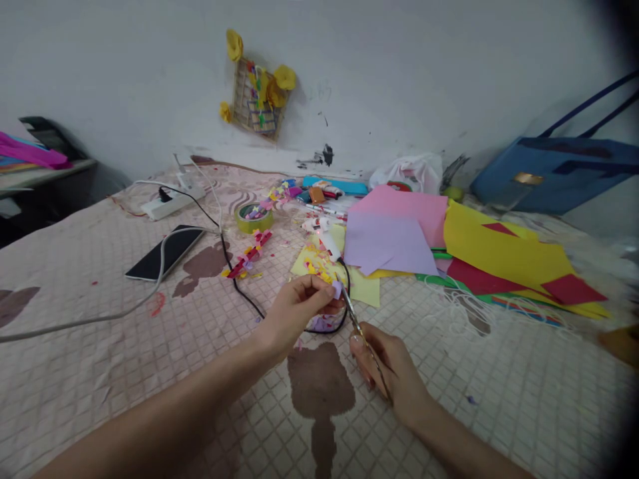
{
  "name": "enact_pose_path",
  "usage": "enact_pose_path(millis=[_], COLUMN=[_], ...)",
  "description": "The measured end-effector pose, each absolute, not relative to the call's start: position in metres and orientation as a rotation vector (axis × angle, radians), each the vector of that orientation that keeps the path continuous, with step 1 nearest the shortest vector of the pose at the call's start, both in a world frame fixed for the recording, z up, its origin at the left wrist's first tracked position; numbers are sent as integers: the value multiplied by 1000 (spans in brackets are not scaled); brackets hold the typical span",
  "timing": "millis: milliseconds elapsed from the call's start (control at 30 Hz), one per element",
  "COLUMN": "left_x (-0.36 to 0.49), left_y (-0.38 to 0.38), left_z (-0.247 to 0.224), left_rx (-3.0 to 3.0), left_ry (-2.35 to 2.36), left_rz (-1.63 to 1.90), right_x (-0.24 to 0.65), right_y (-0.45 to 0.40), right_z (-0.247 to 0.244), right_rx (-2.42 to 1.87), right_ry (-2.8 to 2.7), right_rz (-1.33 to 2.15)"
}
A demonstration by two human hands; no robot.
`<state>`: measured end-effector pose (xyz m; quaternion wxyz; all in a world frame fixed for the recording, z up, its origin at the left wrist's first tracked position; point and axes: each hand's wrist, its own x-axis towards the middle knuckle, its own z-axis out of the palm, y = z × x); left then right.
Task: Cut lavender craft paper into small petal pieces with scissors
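Between the thumb and fingers of my left hand (302,303) is a small piece of purple paper (338,289). My right hand (387,366) grips a pair of scissors (355,320), whose blades point up and left and reach the edge of that piece. Just beyond my left hand, yellow and pink paper scraps (319,268) lie on a pale yellow sheet (368,287). A white glue gun (329,246) rests there, its black cord (348,293) looping around beside my hands. More purple and pink bits (322,323) lie partly hidden under my left hand.
Left of my hands are a strip with paper flowers (249,255), a tape roll (253,218), a phone (166,253) and a power strip (172,203). Rightward lie purple paper (387,239), yellow paper (499,249) and white string (459,306). A blue bag (554,173) stands at the wall.
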<state>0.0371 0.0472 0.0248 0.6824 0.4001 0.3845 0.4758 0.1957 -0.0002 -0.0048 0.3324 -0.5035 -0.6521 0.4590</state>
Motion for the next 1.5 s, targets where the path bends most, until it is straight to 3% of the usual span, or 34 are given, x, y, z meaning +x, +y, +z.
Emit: enact_pose_path(millis=[1500], left_x=[17], left_y=[64], left_z=[33], left_rx=[1122], left_ry=[795], left_rz=[892], right_x=[198], right_y=[-2], right_z=[-1], right_rx=[-1308], right_ry=[-1659], right_rz=[1278])
